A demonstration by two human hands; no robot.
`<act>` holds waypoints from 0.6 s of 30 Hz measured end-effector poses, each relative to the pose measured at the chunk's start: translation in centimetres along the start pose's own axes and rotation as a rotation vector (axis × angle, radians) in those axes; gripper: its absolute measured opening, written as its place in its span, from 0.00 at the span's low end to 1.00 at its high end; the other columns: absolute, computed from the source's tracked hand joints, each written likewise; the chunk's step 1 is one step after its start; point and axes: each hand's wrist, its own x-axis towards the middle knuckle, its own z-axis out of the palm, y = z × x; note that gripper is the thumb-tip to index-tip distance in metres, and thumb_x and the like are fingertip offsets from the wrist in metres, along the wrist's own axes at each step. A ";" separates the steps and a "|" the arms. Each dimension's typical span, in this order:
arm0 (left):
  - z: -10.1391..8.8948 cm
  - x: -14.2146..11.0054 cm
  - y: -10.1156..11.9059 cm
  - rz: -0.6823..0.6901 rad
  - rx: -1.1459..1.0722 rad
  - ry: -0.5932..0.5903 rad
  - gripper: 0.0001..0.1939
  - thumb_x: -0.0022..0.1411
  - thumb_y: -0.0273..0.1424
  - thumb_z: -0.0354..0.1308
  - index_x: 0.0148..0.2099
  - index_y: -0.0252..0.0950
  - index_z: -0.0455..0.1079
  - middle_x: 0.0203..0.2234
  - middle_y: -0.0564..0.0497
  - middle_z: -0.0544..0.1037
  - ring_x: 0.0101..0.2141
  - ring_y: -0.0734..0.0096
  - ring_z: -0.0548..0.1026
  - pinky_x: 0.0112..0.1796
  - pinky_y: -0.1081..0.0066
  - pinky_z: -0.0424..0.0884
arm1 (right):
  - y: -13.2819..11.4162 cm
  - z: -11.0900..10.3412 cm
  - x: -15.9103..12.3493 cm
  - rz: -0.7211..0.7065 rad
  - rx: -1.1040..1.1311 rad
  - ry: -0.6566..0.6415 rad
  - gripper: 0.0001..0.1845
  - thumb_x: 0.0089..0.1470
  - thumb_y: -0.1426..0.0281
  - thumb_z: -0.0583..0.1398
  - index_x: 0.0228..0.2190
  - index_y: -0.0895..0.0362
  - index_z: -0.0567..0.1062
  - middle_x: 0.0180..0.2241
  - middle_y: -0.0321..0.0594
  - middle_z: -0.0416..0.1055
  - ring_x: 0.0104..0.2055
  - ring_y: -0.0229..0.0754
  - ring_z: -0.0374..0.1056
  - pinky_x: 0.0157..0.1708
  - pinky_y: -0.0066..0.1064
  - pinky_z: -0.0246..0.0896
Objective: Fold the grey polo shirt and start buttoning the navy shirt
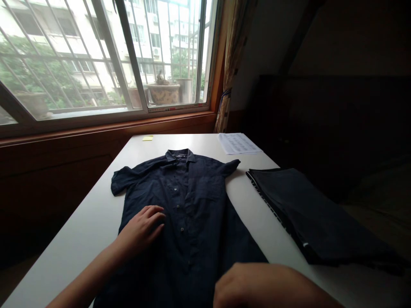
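Observation:
A dark navy short-sleeved shirt [205,188] lies spread face up on the white table [239,201], its collar at the far end. Its sleeves stick out to both sides, and several pale buttons show down the front. My left hand [144,226] rests on the left front panel of the shirt, palm down, fingers loosely apart. Over the lower right part of the shirt, at the bottom edge of the view, my right hand [237,284] is closed with its knuckles up. Its fingertips are hidden, so whatever it may hold cannot be made out.
Folded dark clothing [308,209] lies along the table's right side. Printed paper sheets [239,143] are at the far right corner, and a yellow sticky note [147,138] is at the far left. Behind the table are a barred window [144,109] and a tied curtain [226,102].

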 end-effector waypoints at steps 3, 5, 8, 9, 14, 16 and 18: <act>1.0 -2.0 -1.8 -0.063 0.145 0.069 0.19 0.69 0.40 0.54 0.58 0.43 0.69 0.59 0.47 0.69 0.60 0.50 0.64 0.58 0.49 0.66 | 2.4 -3.0 -0.3 0.133 -0.052 0.349 0.12 0.64 0.62 0.57 0.42 0.53 0.78 0.41 0.38 0.76 0.44 0.40 0.72 0.46 0.27 0.64; 1.3 -3.3 -2.4 -0.140 0.188 0.100 0.21 0.68 0.42 0.54 0.61 0.43 0.68 0.59 0.45 0.69 0.60 0.48 0.65 0.57 0.47 0.68 | 4.6 -4.2 -0.2 0.292 -0.205 0.570 0.10 0.63 0.63 0.59 0.43 0.53 0.77 0.44 0.40 0.74 0.45 0.43 0.70 0.48 0.31 0.64; 1.3 -5.2 -1.8 -0.226 0.170 0.115 0.23 0.68 0.41 0.54 0.64 0.44 0.64 0.58 0.44 0.69 0.55 0.50 0.69 0.52 0.50 0.72 | 7.9 -4.2 0.4 0.402 -0.388 0.628 0.15 0.57 0.65 0.65 0.47 0.53 0.75 0.47 0.42 0.70 0.50 0.48 0.67 0.53 0.38 0.62; 1.2 -5.9 -1.4 -0.222 0.145 0.098 0.25 0.68 0.39 0.54 0.65 0.45 0.62 0.57 0.45 0.70 0.53 0.52 0.71 0.51 0.52 0.74 | 8.7 -3.9 0.6 0.417 -0.413 0.602 0.18 0.54 0.65 0.67 0.47 0.52 0.75 0.48 0.42 0.70 0.51 0.49 0.67 0.52 0.38 0.62; 0.4 -8.3 1.8 -0.116 0.032 -0.140 0.33 0.57 0.24 0.60 0.63 0.50 0.63 0.54 0.49 0.73 0.49 0.57 0.74 0.49 0.61 0.77 | 9.8 -2.9 0.7 0.396 -0.427 0.506 0.21 0.51 0.68 0.70 0.47 0.49 0.75 0.49 0.38 0.69 0.48 0.46 0.69 0.48 0.34 0.65; 0.1 -8.3 3.0 -0.131 0.047 -0.213 0.29 0.56 0.19 0.57 0.58 0.46 0.69 0.52 0.48 0.74 0.49 0.57 0.75 0.48 0.62 0.77 | 9.7 -2.7 0.6 0.377 -0.436 0.483 0.17 0.53 0.70 0.68 0.46 0.50 0.75 0.47 0.37 0.70 0.45 0.43 0.71 0.45 0.31 0.65; -0.1 -7.8 3.8 -0.144 0.074 -0.270 0.24 0.57 0.16 0.52 0.52 0.42 0.73 0.47 0.47 0.77 0.47 0.58 0.76 0.48 0.62 0.76 | 9.7 -2.4 0.8 0.369 -0.483 0.456 0.09 0.57 0.73 0.64 0.41 0.52 0.77 0.44 0.37 0.71 0.41 0.41 0.72 0.42 0.29 0.65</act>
